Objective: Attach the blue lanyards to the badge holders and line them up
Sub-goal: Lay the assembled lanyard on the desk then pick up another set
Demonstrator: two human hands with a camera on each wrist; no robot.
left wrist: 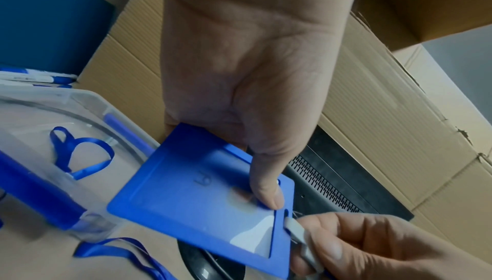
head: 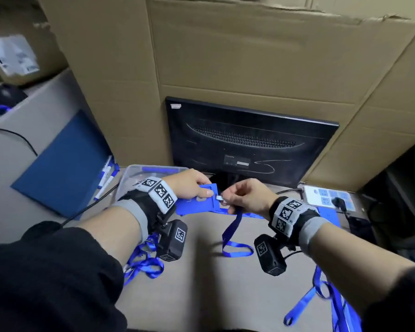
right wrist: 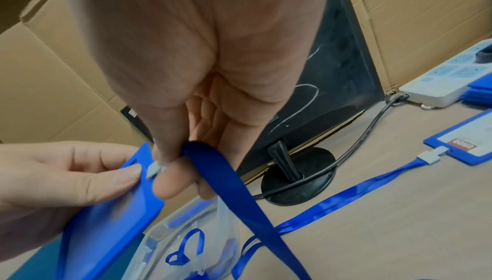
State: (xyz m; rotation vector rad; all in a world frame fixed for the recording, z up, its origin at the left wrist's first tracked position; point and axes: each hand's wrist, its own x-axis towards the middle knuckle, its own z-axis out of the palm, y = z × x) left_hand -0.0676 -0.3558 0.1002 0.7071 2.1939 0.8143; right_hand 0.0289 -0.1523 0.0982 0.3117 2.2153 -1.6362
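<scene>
The left hand (head: 189, 185) pinches the badge holder (left wrist: 197, 196) steady so the right hand (head: 246, 196), gripping the lanyard (right wrist: 229, 179) clip (left wrist: 298, 236), can hook its slot.

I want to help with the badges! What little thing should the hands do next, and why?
Probably push the grey clip through the slot at the edge of the blue badge holder. The right hand pinches the clip right at that slot, the left hand holds the holder steady, and the blue lanyard hangs from the right hand.
</scene>
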